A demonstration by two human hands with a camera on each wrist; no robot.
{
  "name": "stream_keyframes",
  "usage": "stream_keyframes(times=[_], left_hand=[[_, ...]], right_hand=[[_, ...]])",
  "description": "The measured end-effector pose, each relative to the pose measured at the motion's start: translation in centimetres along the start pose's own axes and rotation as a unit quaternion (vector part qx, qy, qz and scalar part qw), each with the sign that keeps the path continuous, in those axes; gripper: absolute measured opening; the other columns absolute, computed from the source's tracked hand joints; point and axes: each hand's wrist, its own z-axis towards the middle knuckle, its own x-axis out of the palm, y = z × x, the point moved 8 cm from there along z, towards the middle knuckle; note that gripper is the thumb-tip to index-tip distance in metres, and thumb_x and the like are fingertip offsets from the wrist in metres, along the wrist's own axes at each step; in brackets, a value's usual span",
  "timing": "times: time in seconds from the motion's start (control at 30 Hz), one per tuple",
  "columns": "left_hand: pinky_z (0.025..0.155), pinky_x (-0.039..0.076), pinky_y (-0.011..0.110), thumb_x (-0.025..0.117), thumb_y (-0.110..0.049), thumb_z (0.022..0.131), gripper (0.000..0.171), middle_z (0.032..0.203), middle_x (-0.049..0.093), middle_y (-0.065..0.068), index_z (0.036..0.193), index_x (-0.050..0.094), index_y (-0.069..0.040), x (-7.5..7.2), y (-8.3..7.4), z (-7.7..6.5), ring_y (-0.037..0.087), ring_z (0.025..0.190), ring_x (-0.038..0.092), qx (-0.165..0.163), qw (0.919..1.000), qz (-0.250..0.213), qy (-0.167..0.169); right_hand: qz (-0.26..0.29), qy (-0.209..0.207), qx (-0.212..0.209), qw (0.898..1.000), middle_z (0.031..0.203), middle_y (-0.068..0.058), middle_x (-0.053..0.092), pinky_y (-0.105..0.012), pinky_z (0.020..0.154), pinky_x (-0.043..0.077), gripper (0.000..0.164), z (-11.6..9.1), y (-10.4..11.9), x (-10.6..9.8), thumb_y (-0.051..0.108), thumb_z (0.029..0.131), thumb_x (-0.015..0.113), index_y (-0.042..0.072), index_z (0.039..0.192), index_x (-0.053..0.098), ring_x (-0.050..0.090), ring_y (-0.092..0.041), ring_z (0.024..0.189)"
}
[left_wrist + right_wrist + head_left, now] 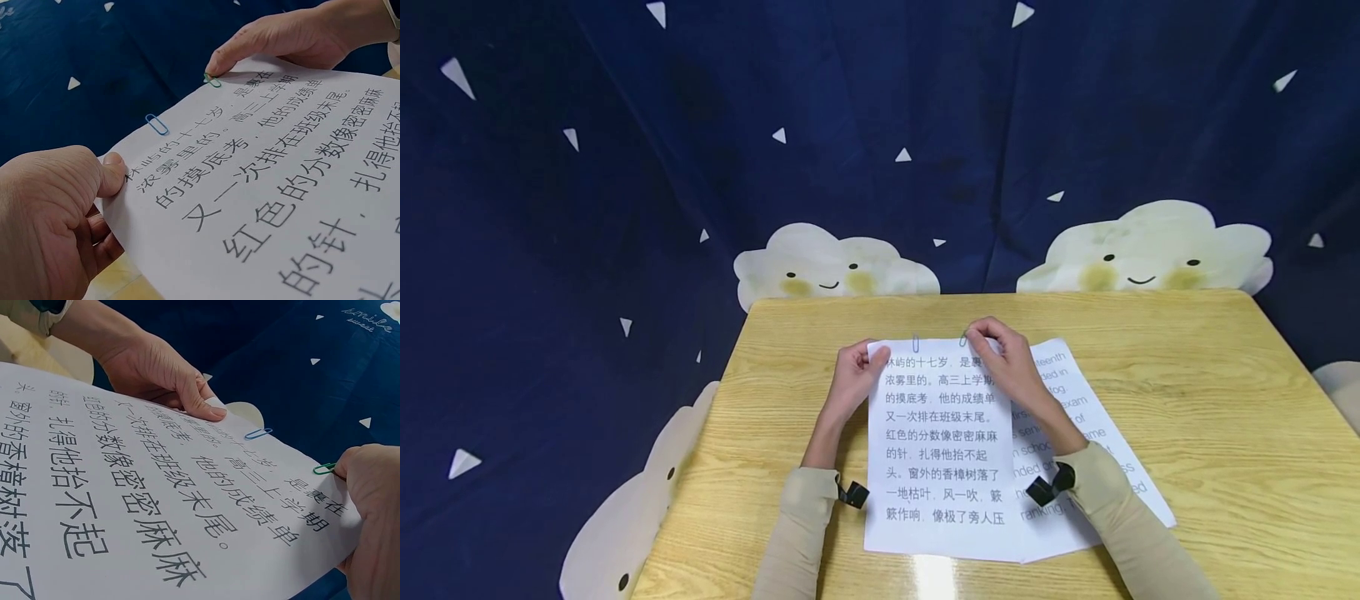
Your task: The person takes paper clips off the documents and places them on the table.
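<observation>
A white sheet of paper [940, 467] printed with large Chinese characters is raised at its top edge. My left hand [856, 375] pinches its upper left corner, thumb on the printed face. At the top edge toward the right, my right hand [1011, 362] pinches a green paper clip [324, 469] that sits on the paper's edge. A blue paper clip [157, 124] is fixed on the same edge between the two hands. The fingers behind the paper are partly hidden in both wrist views.
Beneath the right forearm, another sheet with English print [1108, 450] lies slanted on the wooden table [1217, 400]. A dark blue curtain [850, 83] with white triangles and clouds hangs behind the table. Black wrist cameras [853, 494] sit on both wrists.
</observation>
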Motion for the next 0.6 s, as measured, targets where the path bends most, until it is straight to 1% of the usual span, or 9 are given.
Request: stream_keyframes(times=[0.13, 0.33, 0.4, 0.47, 0.57, 0.6], left_hand=[[0.053, 0.050, 0.021, 0.062, 0.000, 0.103, 0.017, 0.084, 0.074, 0.027, 0.105, 0.072, 0.014, 0.0, 0.0, 0.0, 0.016, 0.060, 0.066, -0.001, 1.0000, -0.001, 0.000], [0.053, 0.049, 0.022, 0.062, 0.001, 0.103, 0.017, 0.082, 0.073, 0.026, 0.105, 0.072, 0.014, -0.1, 0.3, 0.0, 0.017, 0.060, 0.065, -0.009, 1.0000, 0.001, -0.003], [0.053, 0.049, 0.022, 0.062, 0.001, 0.103, 0.017, 0.081, 0.073, 0.026, 0.105, 0.072, 0.014, -0.1, 0.4, 0.0, 0.018, 0.059, 0.064, -0.012, 0.9999, 0.000, -0.007], [0.052, 0.049, 0.022, 0.062, 0.001, 0.103, 0.017, 0.081, 0.073, 0.025, 0.105, 0.072, 0.014, -0.2, 1.4, 0.3, 0.018, 0.059, 0.064, -0.019, 0.9998, 0.004, -0.010], [0.052, 0.049, 0.022, 0.061, 0.000, 0.103, 0.017, 0.081, 0.073, 0.026, 0.105, 0.072, 0.013, -0.3, 2.8, 0.8, 0.016, 0.058, 0.064, -0.021, 0.9997, 0.006, -0.011], [0.052, 0.049, 0.022, 0.061, -0.001, 0.104, 0.018, 0.081, 0.073, 0.026, 0.106, 0.072, 0.013, -0.4, 3.2, 1.0, 0.016, 0.058, 0.064, -0.021, 0.9997, 0.006, -0.011]], right_hand=[[0.003, 0.002, 0.007, 1.000, 0.101, -0.021, 0.071, -0.018, 0.083, 0.042, 0.015, 0.1, 0.0, -0.1, 0.006, 0.105, 0.061, -0.007, 0.105, 0.070, 0.058, -0.006, 0.087], [-0.006, 0.002, 0.013, 1.000, 0.101, -0.021, 0.071, -0.017, 0.081, 0.043, 0.016, 0.1, 0.1, -0.5, 0.006, 0.105, 0.061, -0.007, 0.105, 0.070, 0.058, -0.005, 0.087], [-0.010, 0.006, 0.011, 1.000, 0.101, -0.018, 0.071, -0.017, 0.082, 0.044, 0.016, 0.3, -1.1, -0.5, 0.009, 0.106, 0.061, -0.004, 0.106, 0.070, 0.058, -0.007, 0.087], [-0.016, 0.013, 0.010, 1.000, 0.100, -0.014, 0.071, -0.017, 0.084, 0.045, 0.016, 0.5, -2.3, -0.5, 0.013, 0.107, 0.061, 0.000, 0.106, 0.071, 0.060, -0.008, 0.088], [-0.031, 0.022, 0.009, 0.999, 0.098, -0.009, 0.071, -0.018, 0.082, 0.046, 0.018, 0.7, -4.3, -0.5, 0.019, 0.107, 0.061, 0.005, 0.107, 0.072, 0.061, -0.010, 0.087], [-0.035, 0.024, 0.010, 0.999, 0.097, -0.009, 0.071, -0.019, 0.080, 0.046, 0.018, 0.7, -4.3, -0.6, 0.019, 0.107, 0.061, 0.005, 0.108, 0.072, 0.061, -0.010, 0.086]])
